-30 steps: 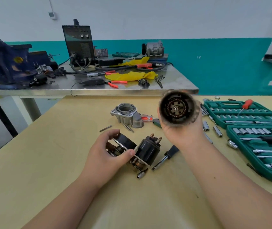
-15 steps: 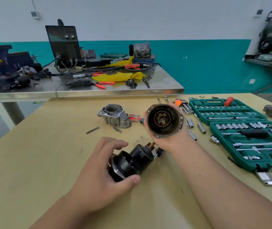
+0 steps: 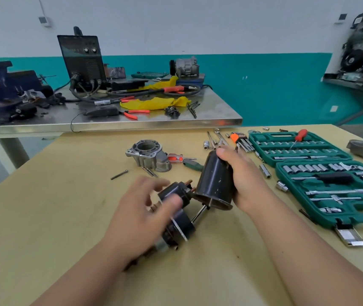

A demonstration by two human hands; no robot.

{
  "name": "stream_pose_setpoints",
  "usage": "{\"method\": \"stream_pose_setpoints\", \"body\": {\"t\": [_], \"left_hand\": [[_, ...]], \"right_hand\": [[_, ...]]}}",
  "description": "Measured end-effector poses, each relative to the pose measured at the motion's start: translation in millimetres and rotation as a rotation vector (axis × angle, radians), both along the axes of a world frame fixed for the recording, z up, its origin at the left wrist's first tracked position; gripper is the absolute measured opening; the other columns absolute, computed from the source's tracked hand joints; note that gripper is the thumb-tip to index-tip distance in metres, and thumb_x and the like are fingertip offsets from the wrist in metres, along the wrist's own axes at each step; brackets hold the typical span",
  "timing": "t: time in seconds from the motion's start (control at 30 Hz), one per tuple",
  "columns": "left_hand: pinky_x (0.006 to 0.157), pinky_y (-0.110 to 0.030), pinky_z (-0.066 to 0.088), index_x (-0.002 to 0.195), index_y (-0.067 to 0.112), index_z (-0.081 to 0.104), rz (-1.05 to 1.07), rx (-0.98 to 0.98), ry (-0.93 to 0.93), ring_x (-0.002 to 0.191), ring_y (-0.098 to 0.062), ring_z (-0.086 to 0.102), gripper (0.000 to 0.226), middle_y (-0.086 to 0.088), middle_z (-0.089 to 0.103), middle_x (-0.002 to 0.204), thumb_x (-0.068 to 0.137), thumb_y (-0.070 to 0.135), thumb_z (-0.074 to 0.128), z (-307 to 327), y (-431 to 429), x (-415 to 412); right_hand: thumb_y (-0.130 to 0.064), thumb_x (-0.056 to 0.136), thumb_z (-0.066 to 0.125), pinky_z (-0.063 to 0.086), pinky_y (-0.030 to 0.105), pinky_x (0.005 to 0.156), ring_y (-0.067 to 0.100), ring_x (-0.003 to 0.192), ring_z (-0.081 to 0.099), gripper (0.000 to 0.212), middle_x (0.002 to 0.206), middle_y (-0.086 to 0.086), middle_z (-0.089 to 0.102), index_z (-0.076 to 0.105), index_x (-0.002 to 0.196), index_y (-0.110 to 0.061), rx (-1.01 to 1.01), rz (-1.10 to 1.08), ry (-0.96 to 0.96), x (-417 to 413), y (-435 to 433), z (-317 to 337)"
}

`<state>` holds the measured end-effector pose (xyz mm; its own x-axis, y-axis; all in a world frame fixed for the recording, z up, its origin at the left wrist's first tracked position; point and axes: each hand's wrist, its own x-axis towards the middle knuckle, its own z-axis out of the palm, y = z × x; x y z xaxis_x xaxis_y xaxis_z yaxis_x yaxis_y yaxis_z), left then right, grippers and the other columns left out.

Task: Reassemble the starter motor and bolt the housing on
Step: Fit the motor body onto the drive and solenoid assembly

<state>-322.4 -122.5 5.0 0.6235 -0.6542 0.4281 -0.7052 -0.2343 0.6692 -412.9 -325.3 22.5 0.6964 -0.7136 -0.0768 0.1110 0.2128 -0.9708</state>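
Your right hand [image 3: 244,180] has its fingers and thumb wrapped around the black motor casing [image 3: 214,182] and holds it above the wooden table [image 3: 65,206], near the middle. The long axis of the casing is tilted: one end points up and away from you, and the wider, flared end points down and toward your left. A thin bright shaft [image 3: 199,214] comes out of this lower end. The casing is glossy black with small pale marks on its side. The shaft reaches toward the black solenoid assembly [image 3: 180,219] under your left hand [image 3: 140,213]. This hand is blurred, with its fingers spread, and I cannot tell if it grips the assembly. Behind them the grey nose housing [image 3: 148,154] stands with its opening upward, and a long bolt [image 3: 119,174] lies to its left. The green socket case [image 3: 357,214] lies near on the right. Plain wood shows from your left hand to the left table edge.
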Motion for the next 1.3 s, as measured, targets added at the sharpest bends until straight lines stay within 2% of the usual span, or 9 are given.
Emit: {"method": "stream_pose_setpoints", "body": {"t": [0.07,0.17,0.27,0.47,0.6,0.73,0.9,1.13,1.3], "left_hand": [[0.071,-0.021,0.039,0.107,0.043,0.058,0.083,-0.063,0.162,0.092,0.003,0.055,0.042,0.026,0.058,0.1,0.075,0.068,0.049,12.8,-15.0,26.2],[0.093,-0.034,0.043,0.133,0.022,0.051,-0.042,0.572,0.31,0.114,-0.018,0.054,0.073,0.004,0.056,0.128,0.078,0.069,0.056,30.9,-46.2,46.9],[0.091,-0.034,0.045,0.121,0.019,0.062,-0.168,0.849,0.234,0.106,-0.018,0.056,0.064,-0.001,0.06,0.121,0.078,0.066,0.057,36.6,-70.0,44.1],[0.063,-0.028,0.05,0.084,0.027,0.062,-0.011,0.515,0.238,0.075,-0.012,0.061,0.03,0.001,0.064,0.084,0.07,0.05,0.073,22.1,-68.9,32.2],[0.059,-0.03,0.054,0.089,0.034,0.059,0.209,0.123,0.238,0.071,-0.012,0.063,0.036,0.007,0.064,0.082,0.066,0.058,0.073,41.4,-40.1,40.5],[0.041,-0.017,0.041,0.088,0.035,0.055,0.34,-0.259,0.208,0.065,-0.002,0.059,0.033,0.013,0.061,0.081,0.069,0.055,0.072,61.4,-22.0,31.3],[0.057,-0.014,0.034,0.086,0.04,0.047,0.361,-0.361,0.179,0.076,0.017,0.053,0.023,0.016,0.059,0.085,0.079,0.056,0.062,59.4,-7.9,15.0],[0.064,-0.02,0.04,0.093,0.042,0.044,0.299,-0.393,0.184,0.086,0.001,0.055,0.012,0.007,0.057,0.101,0.089,0.053,0.04,48.2,14.0,14.9],[0.095,-0.037,0.043,0.119,0.035,0.046,0.194,-0.354,0.232,0.112,-0.011,0.05,0.028,0.005,0.051,0.12,0.094,0.042,0.036,46.3,24.7,16.7]], "right_hand": [[-0.047,0.065,0.074,0.059,0.047,0.068,0.032,0.089,0.068,0.041,0.103,0.014,0.065,0.063,0.1,-0.031,0.057,0.003,0.02,-1.4,-2.2,-2.5],[-0.046,0.07,0.073,0.058,0.049,0.074,0.034,0.093,0.066,0.043,0.104,0.015,0.064,0.061,0.105,-0.025,0.074,0.023,0.033,-0.8,-1.0,-3.0],[-0.042,0.077,0.071,0.058,0.04,0.067,0.027,0.088,0.068,0.026,0.1,0.009,0.065,0.061,0.101,-0.036,-0.006,0.016,0.049,-1.2,1.3,-2.7],[-0.035,0.081,0.07,0.056,0.039,0.075,0.023,0.09,0.065,0.019,0.098,0.003,0.065,0.062,0.098,-0.04,-0.093,-0.008,0.044,-5.0,3.3,2.4],[-0.039,0.078,0.071,0.059,0.042,0.071,0.026,0.09,0.066,0.017,0.098,0.006,0.066,0.064,0.093,-0.039,-0.047,-0.035,0.005,-5.1,7.4,9.2],[-0.047,0.063,0.07,0.057,0.035,0.059,0.02,0.087,0.067,0.026,0.098,0.002,0.067,0.066,0.089,-0.043,-0.12,-0.049,-0.055,-1.1,20.2,23.5],[-0.054,0.058,0.065,0.044,0.008,0.052,-0.009,0.075,0.059,0.042,0.085,-0.019,0.061,0.058,0.099,-0.048,-0.565,-0.155,-0.104,6.5,36.1,57.5],[-0.052,0.066,0.066,0.042,0.003,0.058,-0.011,0.084,0.056,0.055,0.096,-0.02,0.057,0.052,0.117,-0.038,-0.805,-0.072,-0.151,33.3,72.8,77.3],[-0.048,0.069,0.067,0.039,0.001,0.062,-0.012,0.086,0.054,0.054,0.099,-0.018,0.058,0.052,0.119,-0.035,-0.857,-0.075,-0.139,45.4,82.0,75.9]]}}
